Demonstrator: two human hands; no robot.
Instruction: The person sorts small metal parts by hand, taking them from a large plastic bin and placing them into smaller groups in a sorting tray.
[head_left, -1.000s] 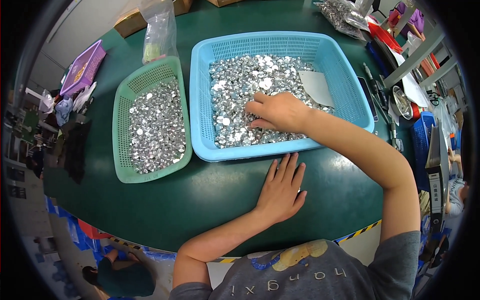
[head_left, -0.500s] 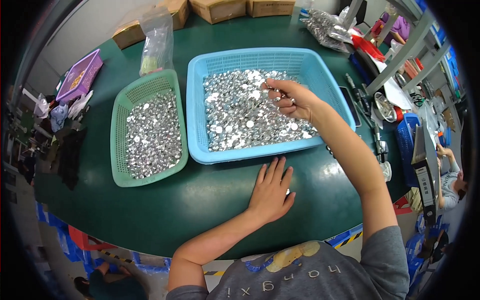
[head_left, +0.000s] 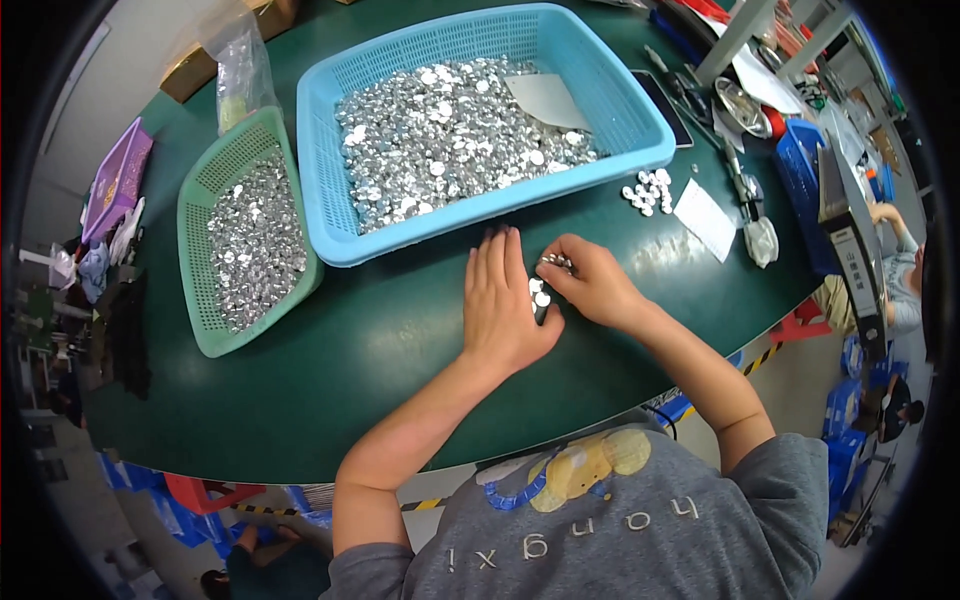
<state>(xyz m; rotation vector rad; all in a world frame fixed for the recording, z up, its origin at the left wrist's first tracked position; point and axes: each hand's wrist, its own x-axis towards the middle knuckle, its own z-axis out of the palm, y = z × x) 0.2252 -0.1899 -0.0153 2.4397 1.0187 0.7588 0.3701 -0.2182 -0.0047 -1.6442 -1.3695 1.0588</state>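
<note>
My left hand (head_left: 500,320) lies flat on the green table in front of the blue basket, fingers stretched out and thumb apart. Close beside it my right hand (head_left: 602,290) pinches a few silver rhinestones (head_left: 557,262) between thumb and fingers. Several loose rhinestones (head_left: 540,295) rest on the table between the two hands, partly hidden by the left one. The blue basket (head_left: 490,208) beyond my hands holds a broad heap of shiny rhinestones (head_left: 440,130), with a white card (head_left: 549,100) on top at its right.
A narrower green basket (head_left: 268,322) of rhinestones stands at the left. Right of my hands are a small group of white round pieces (head_left: 650,190), a paper slip (head_left: 706,220) and a dark phone (head_left: 662,105). A purple basket (head_left: 118,180) sits far left; a black binder (head_left: 855,265) stands far right.
My right hand has come down from above the blue basket to the table beside my left hand, still holding rhinestones. The view has shifted, so the baskets appear higher and further left.
</note>
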